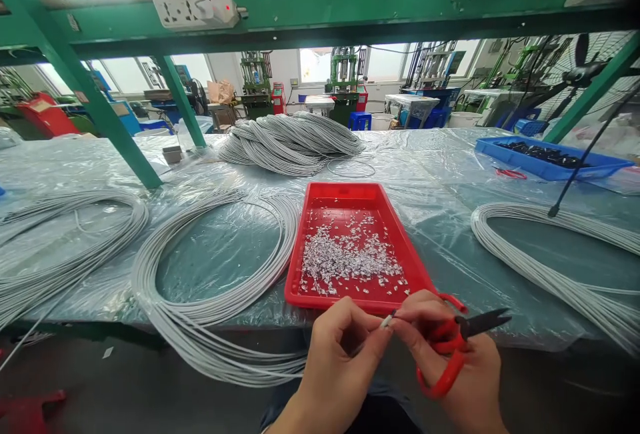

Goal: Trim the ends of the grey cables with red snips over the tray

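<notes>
My left hand (340,354) pinches the end of a thin grey cable (386,321) just in front of the table edge. My right hand (450,361) has its fingers through the red handles of a pair of scissors (467,334), black blades pointing right, while its thumb and forefinger touch the cable tip. Just beyond both hands sits a red tray (350,195) holding several small silvery scraps (345,261). A coil of grey cable (215,287) lies left of the tray and hangs over the table edge.
More grey cable coils lie at far left (60,247), at right (550,267) and piled at the back (290,141). A blue tray (550,157) with dark parts stands back right. Green frame struts (95,101) cross the plastic-covered table; a power strip (195,11) sits overhead.
</notes>
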`<state>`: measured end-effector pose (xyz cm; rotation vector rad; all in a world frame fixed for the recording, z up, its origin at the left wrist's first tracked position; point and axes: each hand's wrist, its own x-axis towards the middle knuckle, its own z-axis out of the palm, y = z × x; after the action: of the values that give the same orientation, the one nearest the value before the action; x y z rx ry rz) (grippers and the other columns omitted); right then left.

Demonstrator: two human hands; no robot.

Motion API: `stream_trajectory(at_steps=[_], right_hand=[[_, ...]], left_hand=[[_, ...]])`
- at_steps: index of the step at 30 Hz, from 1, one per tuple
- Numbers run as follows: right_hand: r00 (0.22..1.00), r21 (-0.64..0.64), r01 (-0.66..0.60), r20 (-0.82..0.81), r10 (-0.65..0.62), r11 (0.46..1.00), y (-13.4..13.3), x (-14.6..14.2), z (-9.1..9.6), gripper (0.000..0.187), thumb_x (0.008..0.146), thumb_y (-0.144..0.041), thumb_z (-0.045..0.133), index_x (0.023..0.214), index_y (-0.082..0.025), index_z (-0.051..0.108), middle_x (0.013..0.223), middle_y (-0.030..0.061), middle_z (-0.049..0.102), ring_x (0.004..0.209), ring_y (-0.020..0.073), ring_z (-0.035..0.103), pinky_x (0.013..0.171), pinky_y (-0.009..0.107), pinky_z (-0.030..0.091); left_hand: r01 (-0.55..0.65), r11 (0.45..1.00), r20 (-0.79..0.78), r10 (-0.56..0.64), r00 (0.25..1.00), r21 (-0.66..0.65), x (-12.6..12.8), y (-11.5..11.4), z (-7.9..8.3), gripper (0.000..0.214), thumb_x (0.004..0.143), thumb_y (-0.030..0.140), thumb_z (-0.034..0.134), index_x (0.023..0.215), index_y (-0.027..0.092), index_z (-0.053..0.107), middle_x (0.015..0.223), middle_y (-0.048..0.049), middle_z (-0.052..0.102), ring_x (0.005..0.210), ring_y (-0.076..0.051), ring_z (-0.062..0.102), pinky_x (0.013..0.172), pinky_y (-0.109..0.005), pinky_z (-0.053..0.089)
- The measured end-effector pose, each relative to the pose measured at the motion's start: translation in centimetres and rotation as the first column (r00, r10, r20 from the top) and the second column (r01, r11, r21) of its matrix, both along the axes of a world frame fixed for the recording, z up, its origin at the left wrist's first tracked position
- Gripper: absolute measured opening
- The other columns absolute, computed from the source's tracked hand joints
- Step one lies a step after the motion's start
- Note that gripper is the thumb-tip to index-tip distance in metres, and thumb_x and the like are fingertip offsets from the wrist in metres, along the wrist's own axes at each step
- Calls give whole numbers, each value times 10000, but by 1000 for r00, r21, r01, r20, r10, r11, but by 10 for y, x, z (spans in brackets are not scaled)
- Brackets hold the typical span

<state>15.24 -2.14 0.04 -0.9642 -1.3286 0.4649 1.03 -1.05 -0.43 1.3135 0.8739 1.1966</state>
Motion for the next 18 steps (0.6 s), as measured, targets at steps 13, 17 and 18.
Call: stream_trajectory(at_steps=[13, 17, 18], right_hand=[[990, -78, -71, 119, 80, 994, -4, 7, 4, 176, 853, -144, 749, 763, -284, 689, 668, -74, 649, 549, 121, 600, 519, 178, 505], [999, -88, -19, 45, 23, 996, -5, -2, -3, 165, 864, -179, 758, 772, -287, 674, 679, -78, 658, 570, 117, 629, 540, 159, 527], [1000, -92, 3, 26, 0, 996, -4, -5, -5, 163, 856, -187, 768, 770, -286, 671, 678, -78, 661, 571, 119, 635, 541, 159, 532]], left_hand=[[-174, 792, -109, 290, 951, 586, -5, -1, 1, 155, 834, 34, 719, 724, 143, 707, 596, 53, 525, 499, -71, 488, 463, -155, 385], [-240, 719, -72, 374, 925, 653, -4, 2, -2, 160, 818, -10, 723, 795, 148, 716, 634, 52, 530, 510, -73, 504, 467, -153, 407], [-253, 692, -61, 395, 917, 676, -4, 2, -3, 172, 815, -21, 717, 807, 151, 713, 636, 56, 519, 507, -73, 497, 460, -156, 402]])
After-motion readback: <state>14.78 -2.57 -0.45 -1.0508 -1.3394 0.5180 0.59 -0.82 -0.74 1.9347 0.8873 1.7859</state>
